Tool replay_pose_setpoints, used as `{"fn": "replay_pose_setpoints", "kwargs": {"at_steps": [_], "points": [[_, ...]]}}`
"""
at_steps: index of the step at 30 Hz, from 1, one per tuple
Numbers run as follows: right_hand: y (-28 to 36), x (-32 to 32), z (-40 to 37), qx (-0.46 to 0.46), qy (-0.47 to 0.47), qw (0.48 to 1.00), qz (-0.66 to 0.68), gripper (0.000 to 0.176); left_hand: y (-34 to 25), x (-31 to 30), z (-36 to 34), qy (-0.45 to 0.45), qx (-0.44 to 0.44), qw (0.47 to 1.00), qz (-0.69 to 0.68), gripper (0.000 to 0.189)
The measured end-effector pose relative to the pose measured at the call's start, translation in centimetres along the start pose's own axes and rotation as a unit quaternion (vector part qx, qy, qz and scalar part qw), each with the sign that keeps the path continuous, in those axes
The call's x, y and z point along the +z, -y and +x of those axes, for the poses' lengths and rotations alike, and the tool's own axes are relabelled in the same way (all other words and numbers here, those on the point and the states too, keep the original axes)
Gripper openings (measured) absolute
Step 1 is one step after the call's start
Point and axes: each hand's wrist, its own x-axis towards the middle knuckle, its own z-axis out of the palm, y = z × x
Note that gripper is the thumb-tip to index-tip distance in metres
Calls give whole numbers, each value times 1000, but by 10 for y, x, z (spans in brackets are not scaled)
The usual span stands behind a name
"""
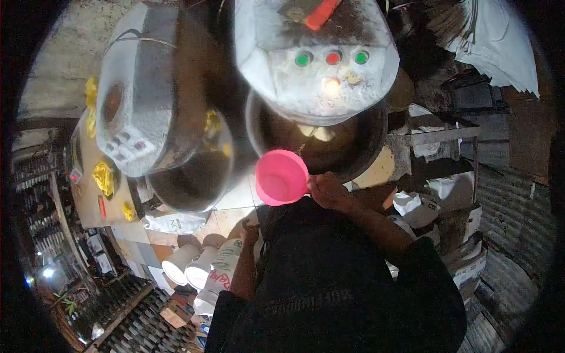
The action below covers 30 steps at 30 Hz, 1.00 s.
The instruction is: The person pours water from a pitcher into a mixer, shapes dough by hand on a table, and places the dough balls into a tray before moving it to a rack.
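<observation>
A pink plastic dipper [281, 177] is held by its handle in my right hand [329, 192], whose fingers are closed around it. No contents can be made out inside the dipper. It is at the near rim of a large round mixer bowl [376, 138], with a pale piece of the mixing tool showing inside. Above the bowl is the white-dusted mixer head [329, 76], with green and red buttons and a lit lamp. My left hand [249, 233] hangs low beside my body, apart from the dipper; its fingers are in shadow and hard to read.
A second mixer [135, 117] with its own bowl [191, 188] stands at the left. Near it is a wooden table [112, 206] with yellow plastic bags [103, 178]. White buckets [179, 265] and a printed sack [220, 270] stand low at my left. More sacks [415, 209] lie at the right.
</observation>
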Motion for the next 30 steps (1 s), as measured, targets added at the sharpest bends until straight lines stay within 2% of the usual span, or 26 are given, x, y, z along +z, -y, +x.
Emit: {"fn": "replay_pose_setpoints", "kwargs": {"at_steps": [1,2,4,5,7,10,14,16,17,19,20,22,23,25,26,28,29,30], "points": [[2,0,0,34,-9,998,51,34,-9,-6,-2,-2,-42,999,-16,57],[2,1,1,34,-8,998,51,34,4,0,1,-2,-42,999,-16,57],[-1,3,1,-8,-18,1000,20,36,39,19,7,-2,61,997,39,56],[2,0,1,-11,-17,1000,21,36,27,13,2,-5,59,997,40,56],[11,-6,2,-16,-7,1000,0,36,-22,-16,-10,-30,-32,993,-114,55],[13,-5,2,31,13,999,8,35,-10,-8,-9,-31,-46,986,-154,53],[6,0,0,-11,-10,999,-31,32,-31,-22,-19,-41,-49,976,-206,48],[17,-11,0,5,37,997,-74,32,-27,-21,-19,-38,-42,993,-100,44],[11,-7,-1,5,37,997,-75,32,-24,-19,-19,-38,-41,993,-100,44],[-2,7,-3,25,-2,999,21,32,-17,-14,-18,-52,136,987,72,42],[3,5,-2,25,-2,999,20,32,-16,-12,-17,-51,136,987,71,42],[12,0,-1,76,14,997,4,34,-14,-9,-15,-14,-12,999,-44,41],[12,-1,-1,76,14,997,3,34,-18,-10,-16,-14,-12,999,-44,41],[12,-4,-1,35,58,996,-62,31,-30,-17,-18,4,31,996,83,40],[7,-1,-1,33,58,996,-63,31,-25,-15,-18,2,30,996,83,40],[-4,8,-2,-93,53,975,-194,29,-2,-1,-15,31,2,999,-16,38],[-4,7,-1,-94,53,975,-195,29,9,6,-11,30,3,999,-17,38],[-2,6,0,-69,60,984,-151,27,20,14,-6,45,33,997,45,36]]}}
